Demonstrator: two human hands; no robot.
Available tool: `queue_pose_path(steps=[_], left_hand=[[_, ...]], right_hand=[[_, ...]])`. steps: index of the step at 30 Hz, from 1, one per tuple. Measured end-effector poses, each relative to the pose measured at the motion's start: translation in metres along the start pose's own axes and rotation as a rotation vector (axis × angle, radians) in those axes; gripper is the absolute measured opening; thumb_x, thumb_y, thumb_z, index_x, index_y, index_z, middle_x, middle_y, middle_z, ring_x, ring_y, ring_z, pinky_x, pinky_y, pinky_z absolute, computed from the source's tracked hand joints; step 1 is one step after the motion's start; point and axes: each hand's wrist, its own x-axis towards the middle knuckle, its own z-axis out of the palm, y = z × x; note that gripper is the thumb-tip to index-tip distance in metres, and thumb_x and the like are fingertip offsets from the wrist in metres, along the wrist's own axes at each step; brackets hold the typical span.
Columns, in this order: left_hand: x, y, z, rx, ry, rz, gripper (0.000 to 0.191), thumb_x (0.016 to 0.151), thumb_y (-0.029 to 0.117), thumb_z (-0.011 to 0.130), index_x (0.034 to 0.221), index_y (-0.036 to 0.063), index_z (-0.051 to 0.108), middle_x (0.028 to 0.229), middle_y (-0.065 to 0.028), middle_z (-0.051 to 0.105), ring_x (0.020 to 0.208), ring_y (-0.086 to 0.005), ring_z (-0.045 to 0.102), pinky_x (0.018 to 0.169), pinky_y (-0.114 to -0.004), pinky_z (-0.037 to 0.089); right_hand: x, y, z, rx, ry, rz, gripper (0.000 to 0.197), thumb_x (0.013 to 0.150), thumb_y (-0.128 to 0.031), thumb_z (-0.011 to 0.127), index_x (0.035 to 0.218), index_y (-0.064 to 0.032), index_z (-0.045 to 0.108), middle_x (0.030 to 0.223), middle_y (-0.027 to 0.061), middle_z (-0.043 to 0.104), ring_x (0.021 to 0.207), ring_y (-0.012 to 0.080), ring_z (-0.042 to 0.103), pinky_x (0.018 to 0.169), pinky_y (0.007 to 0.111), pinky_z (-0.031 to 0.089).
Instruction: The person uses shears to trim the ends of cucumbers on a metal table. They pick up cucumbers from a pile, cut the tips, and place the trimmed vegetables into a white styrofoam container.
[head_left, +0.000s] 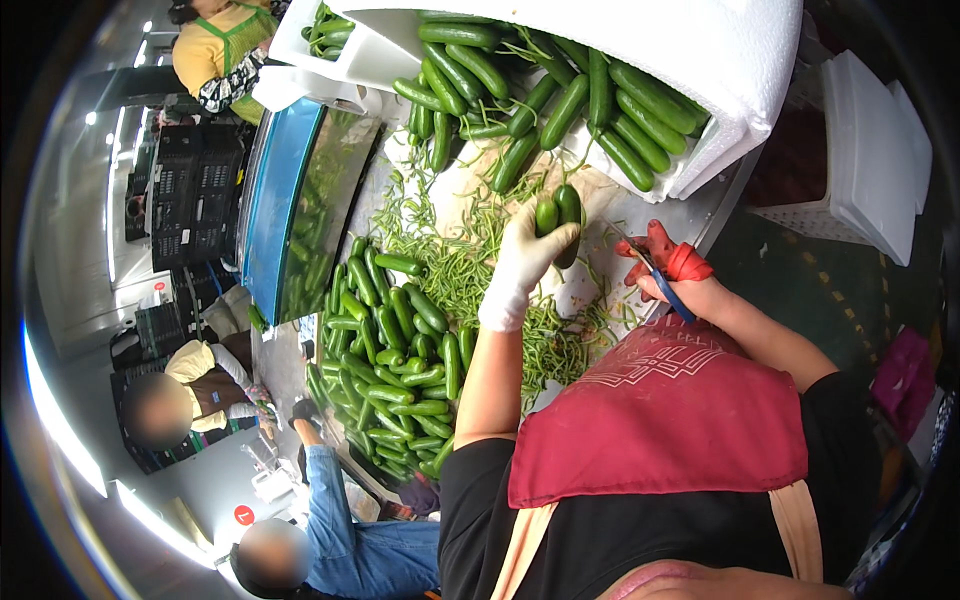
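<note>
My left hand (523, 255), in a whitish glove, is closed around two small green cucumbers (568, 202) just below the mouth of a white foam box (731, 90). To the right, my right hand (667, 274), wearing a red covering, holds scissors with blue handles (669, 291); the blades point up and left towards the cucumbers. Long green cucumbers with stems (637, 120) spill from the tipped box. Many cut green stems (480, 277) lie heaped under and beside my left forearm. A large pile of cucumbers (397, 360) lies to the left of the stems.
A blue-edged clear bin wall (277, 210) stands at the left, beside a white container of cucumbers (307, 52). A white perforated crate (847, 172) is at the right. Co-workers are at the upper left, the left and the lower left; one arm in blue (326, 487) reaches near the pile.
</note>
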Motion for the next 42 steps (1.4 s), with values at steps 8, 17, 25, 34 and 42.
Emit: queue_pose_path(steps=[8,17,25,34,42], left_hand=[[-0.052,0.006,-0.005,0.489,-0.010,0.149,0.044,0.070,0.009,0.070,0.112,0.0045,0.057,0.093,-0.0136,0.058,0.088,-0.0268,0.058,0.079,-0.032,0.045],[-0.064,-0.001,0.010,0.752,0.186,0.435,0.053,0.072,0.007,0.068,0.122,0.0097,0.051,0.103,-0.0146,0.056,0.093,-0.0310,0.055,0.081,-0.036,0.044],[-0.058,-0.018,0.036,0.896,0.473,0.826,0.067,0.063,-0.007,0.065,0.125,0.0059,0.045,0.091,-0.0152,0.059,0.077,-0.0322,0.058,0.065,-0.039,0.046],[-0.052,-0.038,0.037,0.268,0.354,0.356,0.036,0.089,0.028,0.053,0.099,-0.0065,0.059,0.065,-0.0025,0.052,0.043,-0.0079,0.040,0.037,-0.021,0.031],[-0.063,-0.033,0.030,-0.133,0.323,0.342,0.039,0.082,0.006,0.059,0.119,0.0019,0.048,0.098,-0.0080,0.055,0.086,-0.0177,0.054,0.078,-0.030,0.045]], right_hand=[[0.016,-0.072,0.009,-0.329,-0.131,0.095,0.047,0.081,-0.012,0.062,0.122,0.0048,0.044,0.106,0.0097,0.058,0.070,0.0074,0.052,0.064,0.024,0.044],[0.023,-0.100,0.014,0.182,-0.168,0.325,0.054,0.086,-0.014,0.056,0.131,-0.0084,0.027,0.097,0.0032,0.052,0.074,0.0138,0.058,0.053,0.023,0.048],[0.037,-0.084,0.053,0.780,0.024,0.358,0.045,0.082,-0.002,0.060,0.121,-0.0064,0.037,0.106,0.0060,0.050,0.090,0.0211,0.058,0.070,0.035,0.053],[0.035,-0.077,0.055,0.915,-0.023,0.350,0.056,0.079,0.008,0.056,0.128,-0.0061,0.032,0.113,0.0097,0.050,0.097,0.0254,0.057,0.076,0.042,0.053],[0.033,-0.078,0.048,0.854,-0.127,0.336,0.043,0.076,0.003,0.055,0.115,-0.0052,0.040,0.104,0.0135,0.055,0.082,0.0257,0.063,0.064,0.034,0.055]])
